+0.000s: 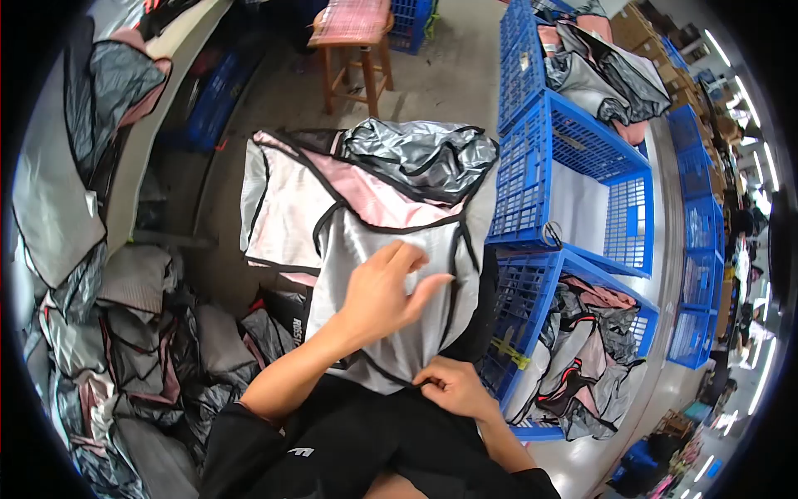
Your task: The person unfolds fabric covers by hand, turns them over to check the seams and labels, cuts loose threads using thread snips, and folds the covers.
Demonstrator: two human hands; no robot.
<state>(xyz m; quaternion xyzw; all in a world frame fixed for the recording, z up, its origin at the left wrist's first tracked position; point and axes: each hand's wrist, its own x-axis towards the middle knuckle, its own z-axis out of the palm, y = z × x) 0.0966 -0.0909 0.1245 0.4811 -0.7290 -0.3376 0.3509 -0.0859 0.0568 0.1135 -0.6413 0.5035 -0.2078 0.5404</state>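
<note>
Across my lap lies a sewn bag piece (283, 202) of pale grey and pinkish fabric with black edge binding. A crumpled silver lining (416, 158) shows at its far end. My left hand (384, 287) is over the middle of the grey panel, thumb stretched out and fingers loosely bent, with nothing held in it; whether it touches the fabric I cannot tell. At the near edge, my right hand (451, 387) pinches the black binding between thumb and fingers.
Several similar pieces are heaped on the left (141, 349). On the right stand blue plastic crates (519, 191); the nearest and farthest hold more silver and pink pieces (582, 358). A wooden stool (366, 62) with a pink checked cover stands ahead. A pale table edge (158, 125) runs along the left.
</note>
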